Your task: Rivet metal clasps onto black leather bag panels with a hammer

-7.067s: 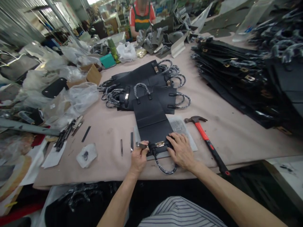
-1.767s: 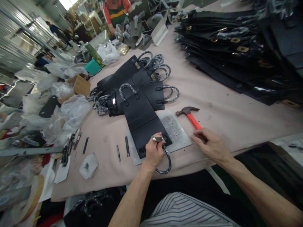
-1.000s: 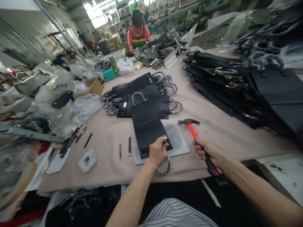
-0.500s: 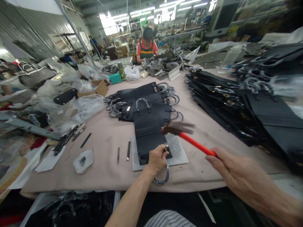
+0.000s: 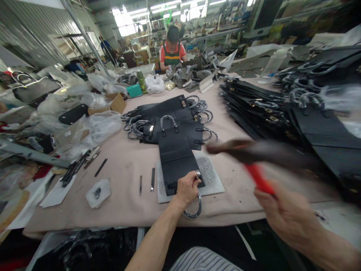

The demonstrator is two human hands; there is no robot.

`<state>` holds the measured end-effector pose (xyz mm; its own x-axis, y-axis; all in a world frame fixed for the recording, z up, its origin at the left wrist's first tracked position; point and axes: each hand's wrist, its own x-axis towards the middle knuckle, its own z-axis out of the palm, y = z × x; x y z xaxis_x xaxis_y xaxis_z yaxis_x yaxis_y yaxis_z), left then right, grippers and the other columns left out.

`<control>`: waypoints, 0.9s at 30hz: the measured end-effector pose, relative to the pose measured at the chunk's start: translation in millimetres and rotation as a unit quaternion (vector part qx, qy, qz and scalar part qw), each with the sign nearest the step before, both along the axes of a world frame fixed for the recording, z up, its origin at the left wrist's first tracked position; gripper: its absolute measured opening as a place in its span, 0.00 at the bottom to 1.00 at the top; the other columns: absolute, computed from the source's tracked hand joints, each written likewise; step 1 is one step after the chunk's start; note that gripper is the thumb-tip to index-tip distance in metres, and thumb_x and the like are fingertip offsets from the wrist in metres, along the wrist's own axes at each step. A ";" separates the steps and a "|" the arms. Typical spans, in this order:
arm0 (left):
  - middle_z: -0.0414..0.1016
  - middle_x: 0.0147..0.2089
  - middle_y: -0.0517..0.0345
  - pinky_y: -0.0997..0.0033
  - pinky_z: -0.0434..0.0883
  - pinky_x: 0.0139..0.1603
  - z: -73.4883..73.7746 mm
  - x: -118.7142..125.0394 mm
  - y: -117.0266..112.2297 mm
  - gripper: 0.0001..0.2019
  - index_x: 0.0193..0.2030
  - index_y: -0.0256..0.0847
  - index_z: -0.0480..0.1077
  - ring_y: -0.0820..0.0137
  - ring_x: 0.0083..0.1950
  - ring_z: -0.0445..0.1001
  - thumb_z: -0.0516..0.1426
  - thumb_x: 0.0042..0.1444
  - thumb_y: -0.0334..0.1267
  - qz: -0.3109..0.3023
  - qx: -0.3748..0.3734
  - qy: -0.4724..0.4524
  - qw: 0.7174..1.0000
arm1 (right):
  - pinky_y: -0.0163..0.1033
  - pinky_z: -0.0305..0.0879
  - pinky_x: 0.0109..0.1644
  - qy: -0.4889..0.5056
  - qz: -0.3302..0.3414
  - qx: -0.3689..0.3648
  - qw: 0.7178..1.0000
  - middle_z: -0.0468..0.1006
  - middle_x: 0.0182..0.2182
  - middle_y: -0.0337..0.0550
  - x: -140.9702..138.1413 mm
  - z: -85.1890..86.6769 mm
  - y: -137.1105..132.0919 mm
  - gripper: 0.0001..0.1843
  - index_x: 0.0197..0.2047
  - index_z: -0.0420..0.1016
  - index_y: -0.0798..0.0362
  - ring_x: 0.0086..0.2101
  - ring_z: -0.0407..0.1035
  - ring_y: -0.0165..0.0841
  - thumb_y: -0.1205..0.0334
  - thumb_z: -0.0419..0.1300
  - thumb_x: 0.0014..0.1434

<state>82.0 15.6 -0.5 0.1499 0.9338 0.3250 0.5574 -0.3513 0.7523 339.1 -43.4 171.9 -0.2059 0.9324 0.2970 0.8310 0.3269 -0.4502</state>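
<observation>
My left hand (image 5: 187,188) is closed round a short metal punch (image 5: 198,174); only its shiny top end shows above my fingers. The punch stands at the right edge of a black leather bag panel (image 5: 177,162), near its lower corner. A plastic-wrapped handle (image 5: 193,216) hangs from that panel toward me, while another sticks up at its far end. Under the panel lies a speckled stone slab (image 5: 210,175). My right hand (image 5: 290,214) grips a hammer (image 5: 261,180) by its red handle, raised to the right of the panel. The hammer's dark head is smeared by motion.
More black bag panels (image 5: 166,105) with wrapped handles lie behind, and large stacks (image 5: 254,109) fill the right. Two slim metal tools (image 5: 152,180) lie left of the slab, near a plastic tray (image 5: 98,192) of small parts. A person (image 5: 172,52) sits across the table.
My right hand has lifted the hammer away from the punch, toward the right and nearer the camera. My left hand and the panel stay in place; the view has shifted slightly.
</observation>
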 end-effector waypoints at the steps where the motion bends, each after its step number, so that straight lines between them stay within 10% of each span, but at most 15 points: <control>1: 0.80 0.41 0.55 0.70 0.75 0.47 0.5 -0.1 0.1 0.07 0.40 0.43 0.73 0.64 0.43 0.80 0.58 0.60 0.27 0.000 -0.003 0.004 1.000 | 0.41 0.48 0.24 -0.029 0.024 -0.031 0.999 0.66 0.16 0.36 1.1 -7.0 0.0 0.26 0.31 0.63 0.45 0.15 0.58 0.32 0.38 0.42 0.71; 8: 0.80 0.43 0.55 0.70 0.75 0.47 0.1 -0.9 -0.5 0.09 0.43 0.43 0.73 0.64 0.44 0.80 0.59 0.59 0.25 0.001 0.004 -0.005 1.000 | 0.39 0.53 0.27 0.027 -0.047 -0.232 0.971 0.65 0.18 0.36 23.7 -55.0 26.0 0.27 0.29 0.61 0.47 0.20 0.61 0.32 0.35 0.41 0.68; 13: 0.79 0.44 0.56 0.70 0.76 0.48 7.2 -0.2 -1.7 0.09 0.43 0.43 0.73 0.64 0.45 0.79 0.59 0.60 0.25 -0.003 0.001 -0.006 1.000 | 0.38 0.55 0.25 0.055 -0.145 -0.392 0.907 0.66 0.20 0.39 36.0 -119.4 48.4 0.24 0.30 0.61 0.48 0.19 0.60 0.32 0.43 0.39 0.68; 17: 0.79 0.44 0.56 0.68 0.76 0.51 13.8 -0.6 -2.4 0.07 0.45 0.43 0.72 0.64 0.46 0.79 0.61 0.63 0.28 -0.007 -0.007 0.011 1.000 | 0.44 0.66 0.36 -0.107 -0.150 -0.239 0.954 0.77 0.37 0.55 25.9 -147.2 57.6 0.19 0.43 0.71 0.54 0.34 0.72 0.42 0.51 0.45 0.69; 21: 0.79 0.49 0.54 0.66 0.75 0.56 15.5 -1.3 -2.2 0.08 0.49 0.44 0.72 0.63 0.51 0.78 0.60 0.65 0.31 -0.011 -0.014 0.015 1.000 | 0.53 0.65 0.59 -0.089 0.003 -0.032 0.996 0.71 0.60 0.60 -20.9 -143.4 66.0 0.23 0.62 0.68 0.55 0.56 0.67 0.49 0.55 0.52 0.68; 27: 0.80 0.49 0.51 0.62 0.75 0.57 9.8 -0.1 -1.5 0.08 0.47 0.41 0.73 0.63 0.51 0.79 0.56 0.65 0.30 -0.001 -0.054 -0.044 0.998 | 0.56 0.60 0.64 -0.015 0.119 -0.062 0.991 0.70 0.61 0.53 -78.7 -155.8 70.1 0.21 0.62 0.72 0.50 0.59 0.64 0.46 0.62 0.55 0.68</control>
<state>81.9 14.1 9.2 0.1280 0.9637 0.2342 0.4871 -0.2668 0.8316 260.4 26.7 16.1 -0.4318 0.8851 0.1736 0.7505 0.4593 -0.4751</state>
